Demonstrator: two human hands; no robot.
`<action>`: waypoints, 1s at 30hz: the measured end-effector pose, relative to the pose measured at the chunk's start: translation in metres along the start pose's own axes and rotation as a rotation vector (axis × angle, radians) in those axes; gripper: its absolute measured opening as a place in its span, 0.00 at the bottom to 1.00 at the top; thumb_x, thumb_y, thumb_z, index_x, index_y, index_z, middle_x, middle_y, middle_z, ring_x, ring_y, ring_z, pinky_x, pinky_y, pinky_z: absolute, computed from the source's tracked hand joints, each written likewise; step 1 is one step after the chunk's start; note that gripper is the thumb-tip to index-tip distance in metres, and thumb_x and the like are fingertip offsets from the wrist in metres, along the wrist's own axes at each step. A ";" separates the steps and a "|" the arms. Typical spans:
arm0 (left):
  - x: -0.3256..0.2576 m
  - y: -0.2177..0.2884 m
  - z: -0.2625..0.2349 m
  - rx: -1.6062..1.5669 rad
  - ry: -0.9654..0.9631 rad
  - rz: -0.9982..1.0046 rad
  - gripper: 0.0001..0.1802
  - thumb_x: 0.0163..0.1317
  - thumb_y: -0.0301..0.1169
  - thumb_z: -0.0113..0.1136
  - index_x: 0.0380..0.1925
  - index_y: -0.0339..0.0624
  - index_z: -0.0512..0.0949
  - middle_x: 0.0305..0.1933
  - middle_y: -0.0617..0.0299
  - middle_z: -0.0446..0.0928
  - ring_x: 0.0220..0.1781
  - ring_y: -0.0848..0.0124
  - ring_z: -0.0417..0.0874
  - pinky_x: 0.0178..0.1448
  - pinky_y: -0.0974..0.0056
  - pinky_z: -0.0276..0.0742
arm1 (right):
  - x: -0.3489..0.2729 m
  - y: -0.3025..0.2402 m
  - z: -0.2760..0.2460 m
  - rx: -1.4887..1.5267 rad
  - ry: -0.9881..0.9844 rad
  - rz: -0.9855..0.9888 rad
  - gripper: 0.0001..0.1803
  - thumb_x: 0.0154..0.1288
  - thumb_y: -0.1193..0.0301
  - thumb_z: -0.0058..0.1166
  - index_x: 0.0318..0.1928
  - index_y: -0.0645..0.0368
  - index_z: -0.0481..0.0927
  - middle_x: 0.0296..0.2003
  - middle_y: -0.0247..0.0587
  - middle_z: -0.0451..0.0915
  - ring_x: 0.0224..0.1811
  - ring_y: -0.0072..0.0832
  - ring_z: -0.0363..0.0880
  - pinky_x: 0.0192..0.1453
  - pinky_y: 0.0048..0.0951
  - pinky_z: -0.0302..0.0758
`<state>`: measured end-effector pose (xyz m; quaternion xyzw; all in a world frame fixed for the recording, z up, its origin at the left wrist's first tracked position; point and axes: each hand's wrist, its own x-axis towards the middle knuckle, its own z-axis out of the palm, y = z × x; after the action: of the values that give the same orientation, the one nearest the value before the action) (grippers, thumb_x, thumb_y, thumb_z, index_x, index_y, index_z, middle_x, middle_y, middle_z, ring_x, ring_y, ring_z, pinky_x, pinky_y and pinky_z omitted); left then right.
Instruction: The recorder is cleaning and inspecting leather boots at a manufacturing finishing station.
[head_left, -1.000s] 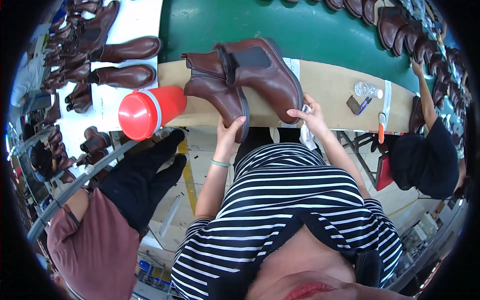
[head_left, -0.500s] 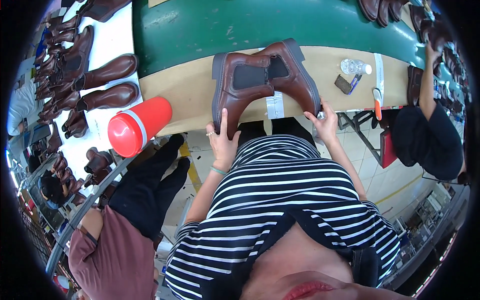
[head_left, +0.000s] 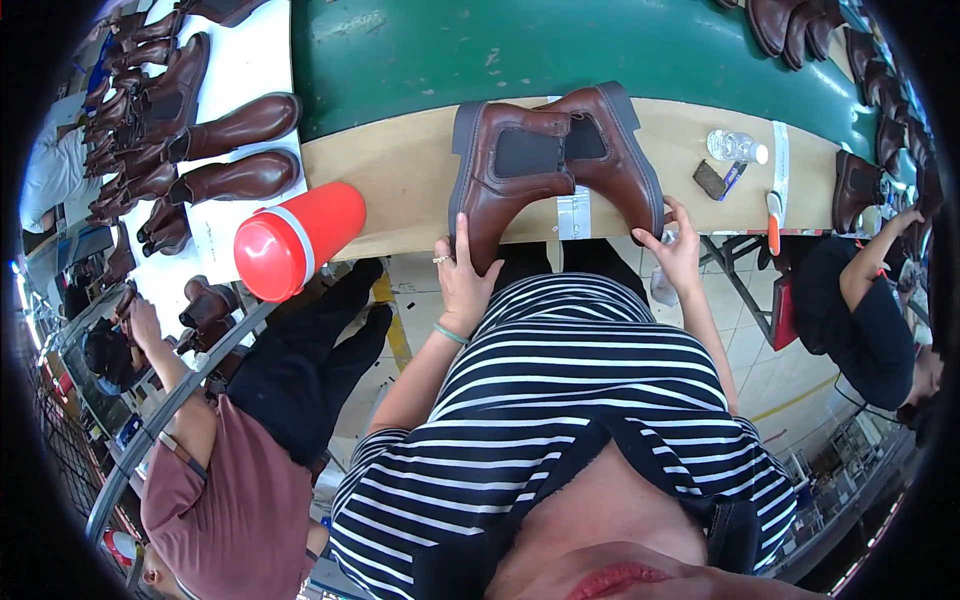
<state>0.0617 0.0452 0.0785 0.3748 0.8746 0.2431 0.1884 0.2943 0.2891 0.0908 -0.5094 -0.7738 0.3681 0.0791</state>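
So there's a pair of brown ankle boots (head_left: 555, 170) lying on their sides on the tan bench (head_left: 400, 180), right at its near edge, just in front of the green belt (head_left: 520, 50). They're smooth reddish-brown leather with dark elastic side panels, dark soles and a pull tab at the back. The two overlap, shafts together in the middle, toes pointing toward the person.

The left hand (head_left: 462, 280) is pressed against the toe of the left boot, fingers spread flat on the leather, more resting on it than wrapped around it. There's a ring on one finger and a thin band on the wrist. The right hand (head_left: 678, 250) has its fingertips on the toe and sole edge of the right boot, a loose pinch rather than a full clench.

A red cup (head_left: 295, 240) lies on its side at the bench's left end, well apart from the boots. To the right sit a clear bottle (head_left: 735, 147), a small dark block (head_left: 712, 180) and an orange-handled tool (head_left: 773, 215). More brown boots line the white table (head_left: 240, 60) on the left. Another person in a dark sleeve (head_left: 860, 310) works at the right.
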 end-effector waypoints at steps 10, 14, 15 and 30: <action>0.053 0.012 -0.019 -0.224 0.049 -0.101 0.64 0.39 0.44 0.78 0.71 0.41 0.44 0.59 0.37 0.57 0.59 0.42 0.65 0.62 0.49 0.65 | 0.022 -0.008 -0.027 -0.045 0.122 -0.136 0.26 0.51 0.68 0.66 0.52 0.61 0.77 0.38 0.40 0.77 0.34 0.27 0.76 0.39 0.25 0.72; 0.096 0.011 -0.022 -0.233 0.143 0.004 0.60 0.43 0.48 0.75 0.70 0.40 0.49 0.61 0.33 0.58 0.63 0.40 0.62 0.64 0.48 0.62 | 0.039 0.002 -0.062 0.985 -0.168 0.292 0.16 0.57 0.76 0.47 0.45 0.68 0.77 0.31 0.41 0.78 0.30 0.23 0.76 0.37 0.22 0.74; 0.111 0.018 -0.027 -0.250 0.182 0.065 0.45 0.49 0.40 0.72 0.65 0.39 0.61 0.60 0.37 0.61 0.62 0.44 0.65 0.65 0.50 0.63 | 0.042 -0.003 -0.069 1.071 -0.191 0.273 0.16 0.57 0.75 0.47 0.46 0.68 0.77 0.34 0.45 0.79 0.32 0.27 0.78 0.40 0.25 0.76; 0.185 0.207 -0.002 -1.033 -0.866 0.439 0.31 0.53 0.22 0.68 0.56 0.36 0.66 0.50 0.56 0.76 0.52 0.72 0.76 0.55 0.68 0.73 | 0.068 -0.078 -0.068 1.350 0.003 -0.016 0.12 0.56 0.81 0.60 0.43 0.64 0.81 0.37 0.40 0.83 0.39 0.25 0.82 0.45 0.26 0.79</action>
<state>0.0577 0.3074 0.1705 0.4681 0.3982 0.4884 0.6195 0.2401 0.3635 0.1732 -0.3431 -0.3774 0.7696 0.3840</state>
